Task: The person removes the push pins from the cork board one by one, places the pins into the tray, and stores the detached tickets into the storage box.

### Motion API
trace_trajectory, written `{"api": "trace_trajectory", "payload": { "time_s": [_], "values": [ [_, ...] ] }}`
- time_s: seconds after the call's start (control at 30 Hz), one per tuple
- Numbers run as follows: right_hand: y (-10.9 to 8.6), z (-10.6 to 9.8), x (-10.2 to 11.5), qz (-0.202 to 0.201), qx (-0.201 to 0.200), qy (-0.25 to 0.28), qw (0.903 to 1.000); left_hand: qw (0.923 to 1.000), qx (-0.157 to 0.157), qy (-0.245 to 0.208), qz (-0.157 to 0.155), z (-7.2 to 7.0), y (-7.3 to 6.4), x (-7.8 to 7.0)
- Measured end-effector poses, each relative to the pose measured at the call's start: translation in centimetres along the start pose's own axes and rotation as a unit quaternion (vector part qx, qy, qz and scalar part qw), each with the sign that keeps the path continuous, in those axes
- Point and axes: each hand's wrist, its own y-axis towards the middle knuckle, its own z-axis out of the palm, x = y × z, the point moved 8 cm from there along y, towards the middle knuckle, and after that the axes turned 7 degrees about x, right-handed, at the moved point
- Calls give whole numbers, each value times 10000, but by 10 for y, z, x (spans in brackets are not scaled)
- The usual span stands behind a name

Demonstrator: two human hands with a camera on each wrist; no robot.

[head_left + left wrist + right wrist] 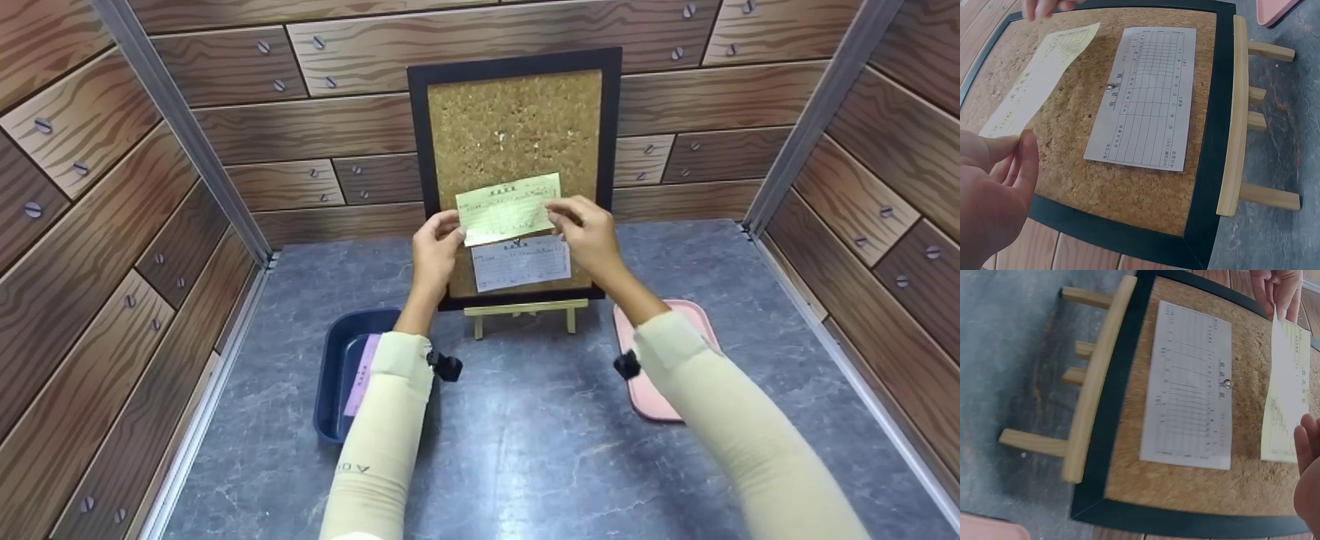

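Note:
My left hand (436,251) pinches the left end of a pale yellow printed form (504,211) between thumb and fingers. The sheet tilts out from a framed corkboard (1123,197), its bend showing in both wrist views. At the form's other end is my right hand (589,232), fingers loosely bent and fingertips right by the paper; no grip shows in the right wrist view. Below the yellow form, a white printed form (1148,101) hangs on the cork, with a pushpin (1226,384) at its upper edge.
The board leans on a small wooden easel (525,307). Several pins (501,136) stick in the upper cork. On the left sits a dark blue tray (324,397) holding a purple slip (361,379), partly behind my left sleeve. A pink tray (649,397) lies under my right forearm.

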Motion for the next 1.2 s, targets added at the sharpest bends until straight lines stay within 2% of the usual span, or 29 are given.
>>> {"api": "trace_trajectory", "payload": {
  "time_s": [0.17, 0.4, 0.63, 0.83, 1.03, 1.2],
  "values": [
    [-24, -16, 6, 105, -77, -72, 9999, 9999, 6, -144, -30, -6, -9, -3],
    [-55, -36, 23, 476, 97, 134, 9987, 9998, -33, -180, 119, -14, -25, -3],
    [-79, -55, 12, 814, 76, 113, 9966, 9997, -17, -221, 64, -22, -45, 4],
    [-102, -67, -1, 1102, 25, 186, 9937, 9991, -97, -406, 6, -35, -61, 8],
    [-123, -75, -12, 1501, 23, 209, 9884, 9973, -286, -667, -116, -53, -81, 19],
    [-138, -83, -18, 1670, -19, -73, 9859, 9962, -460, -689, -265, -73, -100, 30]
  ]
}}
